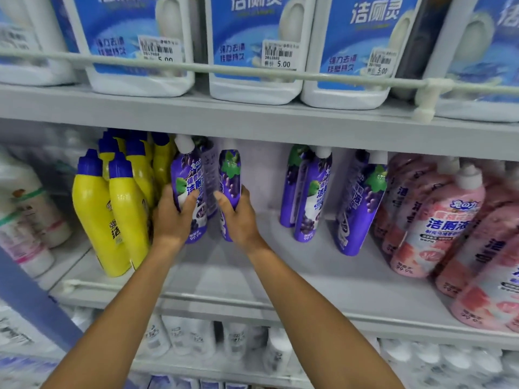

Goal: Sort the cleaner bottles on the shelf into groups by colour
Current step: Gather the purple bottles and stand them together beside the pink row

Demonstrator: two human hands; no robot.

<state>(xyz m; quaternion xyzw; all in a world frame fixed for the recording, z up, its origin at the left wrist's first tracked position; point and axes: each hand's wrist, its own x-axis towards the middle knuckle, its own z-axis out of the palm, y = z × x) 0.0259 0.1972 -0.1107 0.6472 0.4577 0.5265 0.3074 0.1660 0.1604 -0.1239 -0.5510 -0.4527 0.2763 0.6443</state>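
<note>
A: Where are the hands?

B: Both reach to the middle grey metal shelf (252, 276), slightly toward nine o'clock from centre. The left hand (171, 220) holds a slim purple plastic cleaner bottle with a white cap and grape label (185, 178): thumb curled across its front, fingers wrapped round its nine o'clock side. The right hand (238, 217) grips a second purple grape-label bottle (230, 175) likewise, thumb on the front, fingers round its three o'clock side.

A: Anything between them?

B: A third purple bottle (210, 175), turned so its printed back shows, stands between the two held ones, close against both.

A: Do the held bottles rest on the shelf?

B: I cannot tell; their bases are low by the board, partly behind the hands.

A: And the rest of the row?

B: At nine o'clock from the hands, a cluster of yellow plastic bottles with dark blue caps (126, 209), the nearest just beside the left hand. At three o'clock, well apart along the shelf, more purple grape-label bottles (311, 197), leaning a little. Further toward three o'clock, a crowd of pink bottles with white caps (441, 220), just beside the last purple one.

A: Around that?

B: At twelve o'clock, big white jugs with blue labels (252, 51) and price stickers sit behind a pale wire rail (196, 68). At six o'clock, blurred small white bottles (196, 338) on the lower shelf.
</note>
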